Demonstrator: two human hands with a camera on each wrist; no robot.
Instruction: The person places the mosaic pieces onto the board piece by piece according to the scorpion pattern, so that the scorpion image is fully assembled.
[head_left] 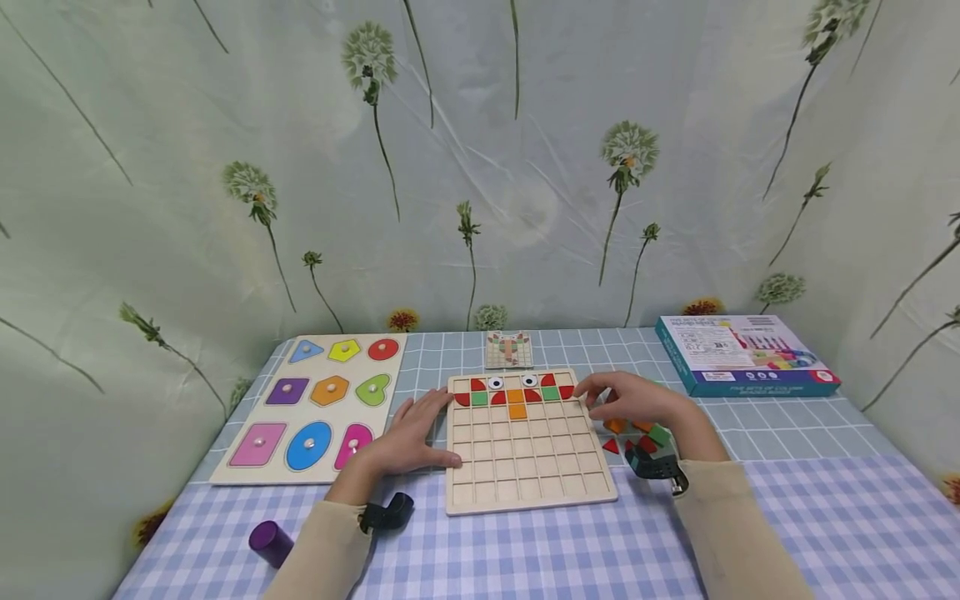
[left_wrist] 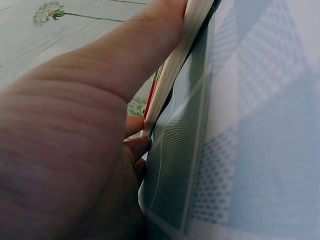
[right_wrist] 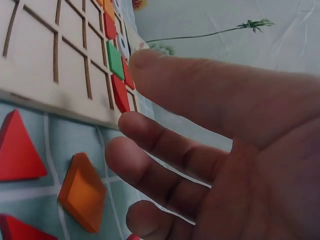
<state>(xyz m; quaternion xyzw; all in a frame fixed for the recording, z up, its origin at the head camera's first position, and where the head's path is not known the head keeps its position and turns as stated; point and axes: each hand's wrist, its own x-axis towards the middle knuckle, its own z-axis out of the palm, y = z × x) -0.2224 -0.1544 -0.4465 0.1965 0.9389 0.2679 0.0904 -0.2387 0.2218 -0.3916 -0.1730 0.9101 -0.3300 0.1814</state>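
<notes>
A wooden grid board (head_left: 528, 471) lies in front of the person, its far rows filled with red, green and orange pieces and two eye pieces (head_left: 496, 383). The left hand (head_left: 408, 437) is spread along the board's left edge, thumb and fingers touching it. At the far right corner, the right hand (head_left: 633, 396) hovers with fingers loosely bent beside a red curved piece (right_wrist: 120, 94) set in the grid. Nothing shows between its thumb and fingers. Under and beside that hand lie loose pieces, among them an orange diamond (right_wrist: 84, 194) and a red triangle (right_wrist: 19, 150).
A small pattern card (head_left: 509, 350) stands behind the board. To the left lies a knobbed shape puzzle (head_left: 255, 400), with a purple cylinder (head_left: 270, 543) nearer the person. A flat teal toy box (head_left: 742, 354) sits at the back right.
</notes>
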